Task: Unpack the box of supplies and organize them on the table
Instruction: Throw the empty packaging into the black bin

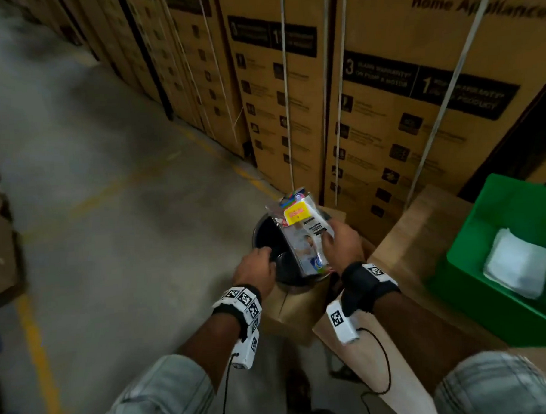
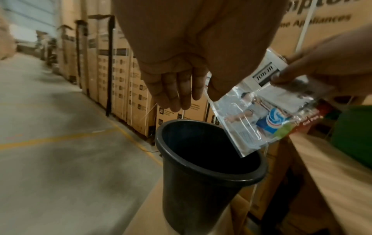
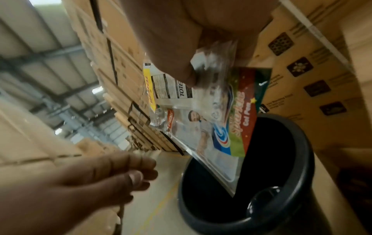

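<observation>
A clear plastic packet of gel pens [image 1: 304,233] with a yellow tag hangs tilted over the mouth of a black bucket [image 1: 261,229]. My right hand [image 1: 326,239] pinches the packet's upper part between thumb and fingers. In the right wrist view the packet [image 3: 211,127] has its lower corner dipping inside the bucket [image 3: 292,198]. My left hand [image 1: 267,257] hovers by the bucket's near-left rim, its fingers loosely curled and holding nothing. The left wrist view shows those fingers [image 2: 177,89] hanging above the bucket [image 2: 201,190], apart from it. A round glossy object [image 3: 261,202] lies inside the bucket.
The bucket stands on a cardboard box [image 1: 295,309]. To the right is a light brown table surface [image 1: 423,231] with a green crate [image 1: 455,261] holding a white folded sheet [image 1: 518,265]. Tall strapped cartons [image 1: 386,108] stand behind. Concrete floor [image 1: 109,214] lies to the left.
</observation>
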### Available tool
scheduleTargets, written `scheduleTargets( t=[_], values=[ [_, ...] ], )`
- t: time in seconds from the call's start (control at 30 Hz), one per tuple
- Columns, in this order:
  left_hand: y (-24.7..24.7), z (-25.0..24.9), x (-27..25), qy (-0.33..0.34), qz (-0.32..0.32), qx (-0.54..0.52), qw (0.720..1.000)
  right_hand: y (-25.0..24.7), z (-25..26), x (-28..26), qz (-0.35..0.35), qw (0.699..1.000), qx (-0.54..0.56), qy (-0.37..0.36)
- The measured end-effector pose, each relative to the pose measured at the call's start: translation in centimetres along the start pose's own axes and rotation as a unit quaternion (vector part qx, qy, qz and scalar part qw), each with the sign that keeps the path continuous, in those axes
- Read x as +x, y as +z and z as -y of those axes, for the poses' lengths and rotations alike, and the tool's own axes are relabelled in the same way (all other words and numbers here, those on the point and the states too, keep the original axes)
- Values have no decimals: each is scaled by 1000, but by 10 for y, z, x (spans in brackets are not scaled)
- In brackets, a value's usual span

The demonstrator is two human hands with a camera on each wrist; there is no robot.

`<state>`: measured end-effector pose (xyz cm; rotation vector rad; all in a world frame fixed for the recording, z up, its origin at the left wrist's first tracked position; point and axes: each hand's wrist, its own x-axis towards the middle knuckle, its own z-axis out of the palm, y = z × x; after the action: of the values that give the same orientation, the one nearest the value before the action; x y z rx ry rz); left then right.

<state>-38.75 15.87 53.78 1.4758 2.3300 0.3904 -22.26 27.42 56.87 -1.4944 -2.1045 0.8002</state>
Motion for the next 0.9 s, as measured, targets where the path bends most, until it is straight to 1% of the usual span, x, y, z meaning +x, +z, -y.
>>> scheduleTargets(
  t=[0.07,0.13,0.23,0.3,0.37,0.43,0.5,0.6,0.67,0.77,0.9],
  values=[
    [5,0,29,18,18,49,998,9,2,23,11,998,-58,-20],
    [11,0,52,14,46,76,996,22,1,40,55,992,-116,-7],
    [24,3,73,-5,90,76,993,44,-2,52,140,969,-202,39],
    [35,7,82,-11,115,74,991,58,-6,59,169,958,-226,50],
    [44,10,88,-3,134,84,987,72,-10,67,182,950,-247,55],
    [50,13,92,9,144,89,986,84,-14,74,196,941,-270,54],
    [53,15,96,16,138,88,986,95,-19,75,226,927,-294,48],
    [52,19,94,19,137,63,988,102,-21,67,268,910,-311,59],
    [45,21,89,22,138,41,989,97,-20,57,259,914,-307,59],
    [30,22,75,44,122,17,991,79,-12,34,229,924,-303,44],
    [7,19,46,97,95,6,991,44,7,-6,197,942,-269,27]
  ],
)
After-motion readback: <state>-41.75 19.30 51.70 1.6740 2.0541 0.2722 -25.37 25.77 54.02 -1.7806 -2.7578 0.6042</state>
